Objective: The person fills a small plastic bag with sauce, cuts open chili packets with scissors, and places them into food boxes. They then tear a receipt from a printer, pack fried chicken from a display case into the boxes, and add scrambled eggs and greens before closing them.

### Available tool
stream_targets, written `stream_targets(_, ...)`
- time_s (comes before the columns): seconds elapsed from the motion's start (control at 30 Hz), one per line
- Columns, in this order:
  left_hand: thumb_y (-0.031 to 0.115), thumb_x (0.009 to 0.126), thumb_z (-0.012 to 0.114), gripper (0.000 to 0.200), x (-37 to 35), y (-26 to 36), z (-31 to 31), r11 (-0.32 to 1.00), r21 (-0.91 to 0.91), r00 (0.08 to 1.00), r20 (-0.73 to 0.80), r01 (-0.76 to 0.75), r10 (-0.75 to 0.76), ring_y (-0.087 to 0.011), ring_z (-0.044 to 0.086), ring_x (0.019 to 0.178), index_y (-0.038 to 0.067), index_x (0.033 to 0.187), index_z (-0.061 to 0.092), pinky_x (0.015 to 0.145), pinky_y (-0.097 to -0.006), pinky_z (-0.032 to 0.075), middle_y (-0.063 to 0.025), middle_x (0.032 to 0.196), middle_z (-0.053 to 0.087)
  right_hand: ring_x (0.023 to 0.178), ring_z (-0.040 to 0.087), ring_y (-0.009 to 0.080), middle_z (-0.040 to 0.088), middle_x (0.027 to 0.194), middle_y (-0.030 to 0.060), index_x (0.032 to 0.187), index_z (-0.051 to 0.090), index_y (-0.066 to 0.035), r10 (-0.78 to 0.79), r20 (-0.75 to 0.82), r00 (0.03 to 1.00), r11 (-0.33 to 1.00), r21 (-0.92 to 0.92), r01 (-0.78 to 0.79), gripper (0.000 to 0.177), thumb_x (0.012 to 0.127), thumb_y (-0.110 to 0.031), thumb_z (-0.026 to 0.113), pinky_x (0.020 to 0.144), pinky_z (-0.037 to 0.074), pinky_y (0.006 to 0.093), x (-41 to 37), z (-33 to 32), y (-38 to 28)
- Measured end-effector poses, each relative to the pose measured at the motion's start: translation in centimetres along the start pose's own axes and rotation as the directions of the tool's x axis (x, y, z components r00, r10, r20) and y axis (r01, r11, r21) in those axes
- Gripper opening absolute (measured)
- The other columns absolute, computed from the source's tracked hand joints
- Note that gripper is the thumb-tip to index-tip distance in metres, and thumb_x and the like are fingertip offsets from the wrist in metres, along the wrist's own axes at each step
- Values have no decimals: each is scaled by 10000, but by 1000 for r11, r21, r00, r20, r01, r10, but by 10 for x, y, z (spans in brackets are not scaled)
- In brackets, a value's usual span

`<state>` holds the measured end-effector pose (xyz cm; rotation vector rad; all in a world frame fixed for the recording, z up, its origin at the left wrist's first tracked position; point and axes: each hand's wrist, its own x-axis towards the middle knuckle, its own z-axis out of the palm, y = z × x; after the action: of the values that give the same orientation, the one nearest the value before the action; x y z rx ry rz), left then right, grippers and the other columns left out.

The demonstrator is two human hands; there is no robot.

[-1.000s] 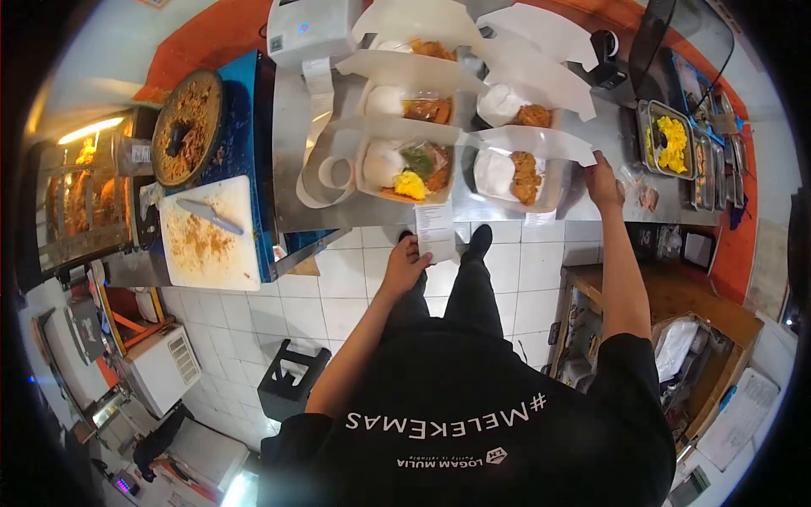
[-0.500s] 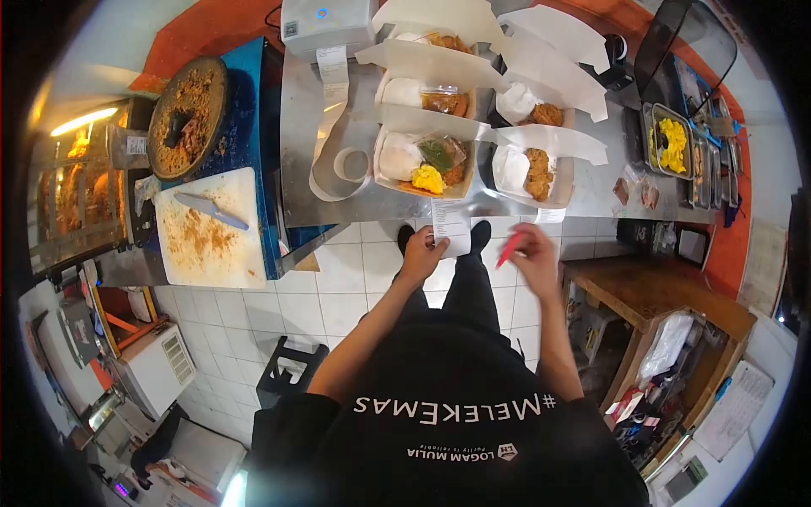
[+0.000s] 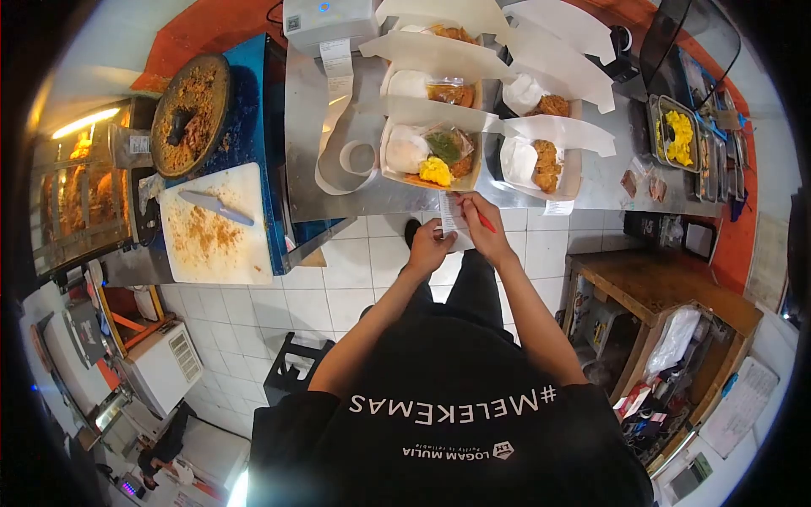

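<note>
My left hand (image 3: 431, 247) is closed on a white printed receipt (image 3: 449, 213), held just off the table's front edge. My right hand (image 3: 485, 230) has its fingers wrapped round a slim red pen (image 3: 486, 222) and meets the same receipt at its right side. Just beyond the receipt, an open food box (image 3: 390, 173) holds white rice, yellow egg, something green in clear plastic and a brown fried piece. To its right another open box (image 3: 568, 188) holds wrapped rice and a fried piece (image 3: 547, 166); a slip of paper (image 3: 558, 207) hangs at its front.
More open boxes stand behind on the steel table (image 3: 296, 135). At left are a receipt printer (image 3: 329, 21) with a long paper strip, a cutting board (image 3: 182, 253) with a knife (image 3: 215, 207), and a stone mortar (image 3: 218, 127). A tray of yellow egg (image 3: 677, 139) sits at right.
My right hand has moved left with the red pen, from apart to touching the receipt beside my left hand. The view has shifted slightly.
</note>
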<state>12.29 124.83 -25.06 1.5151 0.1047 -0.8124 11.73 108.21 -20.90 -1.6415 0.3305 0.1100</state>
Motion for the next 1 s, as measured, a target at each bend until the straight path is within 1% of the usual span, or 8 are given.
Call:
stream_targets(0.13, 8, 951, 676, 268, 1, -1, -1, 1000, 9, 1000, 11, -6, 6, -177, 741, 834, -68, 1196, 599, 717, -301, 604, -154, 975, 757, 724, 557, 144, 607, 785, 58, 1031, 638, 19, 109, 62, 992, 994, 23, -111, 244, 1075, -172, 492, 685, 471, 300, -8, -1, -3)
stream_targets(0.23, 30, 961, 681, 272, -3, 7, 0, 1000, 11, 1000, 7, 22, -23, -153, 718, 842, -49, 1210, 606, 739, -281, 574, -134, 988, 758, 725, 558, 143, 610, 797, 57, 1022, 637, 16, 45, 20, 999, 996, -83, -44, 246, 1075, -174, 491, 687, 475, 297, -10, -8, -2)
stream_targets(0.37, 13, 954, 674, 267, 1, -4, 1, 1000, -26, 1000, -8, 1, -1, -179, 741, 840, -68, 1198, 600, 724, -301, 607, -161, 996, 752, 740, 568, 142, 626, 821, 61, 1014, 637, 20, 84, 102, 991, 996, 25, -87, 247, 1076, -165, 485, 690, 478, 298, -14, -12, 4)
stream_targets(0.43, 13, 958, 672, 291, 3, -7, 1, 999, -37, 1000, 12, 2, -2, -160, 722, 867, -46, 1233, 598, 754, -281, 579, -138, 1028, 753, 747, 571, 140, 626, 826, 61, 1012, 636, 23, 132, 144, 981, 985, 96, -146, 244, 1074, -154, 481, 691, 479, 299, -15, -14, 2)
stream_targets(0.53, -9, 953, 664, 323, -5, 9, 1, 997, -38, 997, 37, 62, -61, -156, 716, 904, -35, 1266, 591, 790, -277, 572, -129, 1062, 751, 726, 545, 121, 609, 805, 42, 1001, 638, 21, 6, 62, 998, 998, -69, -2, 235, 1071, -135, 477, 676, 467, 281, -19, -9, -3)
stream_targets(0.73, -63, 934, 650, 376, -1, -10, 1, 997, -71, 997, 69, 41, -36, -164, 718, 958, -42, 1303, 579, 846, -282, 584, -142, 1117, 742, 709, 509, 89, 580, 778, 12, 995, 637, 23, 166, 118, 979, 973, 143, -182, 232, 1070, -129, 477, 651, 442, 259, -39, -13, -19)
stream_targets(0.83, -75, 932, 647, 395, -1, -9, 2, 996, -88, 996, 89, 22, -14, -167, 717, 966, -47, 1319, 574, 864, -285, 588, -145, 1135, 739, 705, 506, 82, 571, 766, 12, 990, 632, 27, 198, 148, 969, 965, 146, -219, 237, 1070, -132, 475, 642, 433, 255, -43, -12, -16)
stream_targets(1.0, -76, 937, 644, 402, -7, 7, 2, 992, -110, 993, 104, 58, -47, -166, 716, 970, -50, 1331, 570, 872, -291, 594, -150, 1150, 737, 690, 502, 87, 571, 759, 9, 988, 642, 2, 115, 32, 993, 990, 77, -118, 239, 1075, -148, 478, 637, 432, 254, -43, -9, -3)
